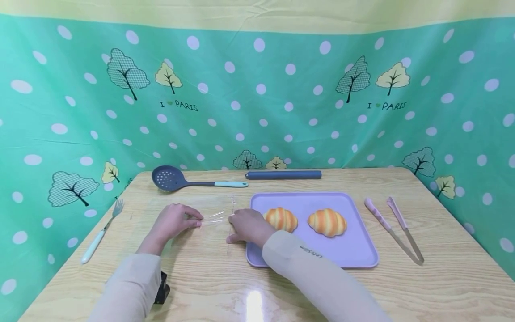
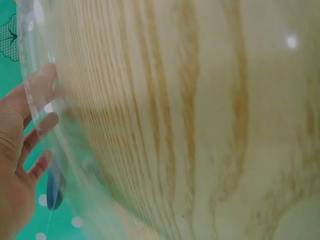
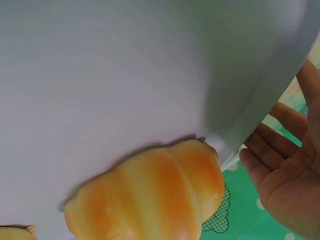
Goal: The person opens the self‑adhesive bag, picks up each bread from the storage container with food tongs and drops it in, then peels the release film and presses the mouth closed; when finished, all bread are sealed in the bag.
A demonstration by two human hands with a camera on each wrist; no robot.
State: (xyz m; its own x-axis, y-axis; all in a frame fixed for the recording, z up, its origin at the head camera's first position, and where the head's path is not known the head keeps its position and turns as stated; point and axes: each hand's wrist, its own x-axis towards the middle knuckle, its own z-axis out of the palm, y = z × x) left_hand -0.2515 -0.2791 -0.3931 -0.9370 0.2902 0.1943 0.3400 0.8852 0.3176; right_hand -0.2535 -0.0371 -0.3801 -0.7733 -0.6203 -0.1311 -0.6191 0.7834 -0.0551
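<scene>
A clear plastic bag (image 1: 215, 217), thin and creased, lies flat on the wooden table between the two hands. At its middle the left hand (image 1: 175, 222) pinches the film between thumb and fingertips, and creases run from there to the right. See-through film (image 2: 37, 95) overlaps the fingers in the left wrist view. The right hand (image 1: 250, 226) rests at the bag's right edge, thumb and forefinger apart; its wrist and sleeve pass over the purple tray (image 1: 310, 259). Two croissants (image 1: 327, 222) lie on that tray, the left one partly covered by this hand.
Along the back lie a slotted skimmer (image 1: 168, 179) and a dark blue rod (image 1: 283, 175). A fork (image 1: 98, 237) lies at the left, and tongs (image 1: 402, 235) with pink tips lie right of the tray. A small black object (image 1: 162, 290) shows beside the left sleeve.
</scene>
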